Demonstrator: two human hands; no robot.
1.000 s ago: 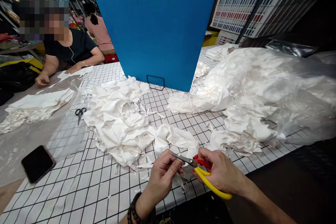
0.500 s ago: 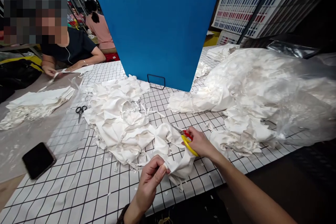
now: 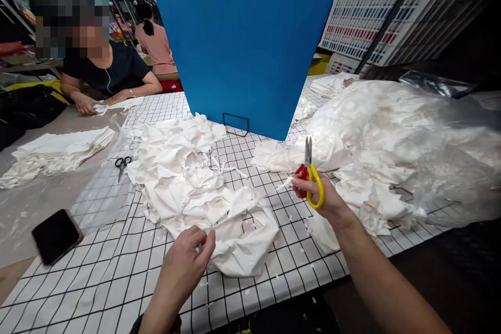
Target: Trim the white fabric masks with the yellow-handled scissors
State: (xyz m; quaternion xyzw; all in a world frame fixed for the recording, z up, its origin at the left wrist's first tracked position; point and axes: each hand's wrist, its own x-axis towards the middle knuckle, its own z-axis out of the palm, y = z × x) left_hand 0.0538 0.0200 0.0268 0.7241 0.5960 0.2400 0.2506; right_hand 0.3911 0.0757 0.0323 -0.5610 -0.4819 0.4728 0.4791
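Note:
My right hand (image 3: 323, 199) grips small scissors with red and yellow handles (image 3: 310, 175), blades closed and pointing up, above the table's right middle. My left hand (image 3: 187, 260) hovers low at the near edge, fingers loosely curled, touching the edge of a white cloth piece (image 3: 242, 242) that lies crumpled on the checked table. A heap of white cloth pieces (image 3: 176, 172) spreads just beyond it.
A blue upright board (image 3: 242, 36) stands at the table's middle. A plastic-covered mound of white cloth (image 3: 410, 130) fills the right. Black scissors (image 3: 122, 163), a dark phone (image 3: 56, 236) and a folded stack (image 3: 55, 148) lie left. A seated person's hand (image 3: 86, 105) rests at far left.
My right hand lifted the scissors up and to the right, away from the cloth. My left hand let the cloth drop flat and moved left. The view shifted slightly.

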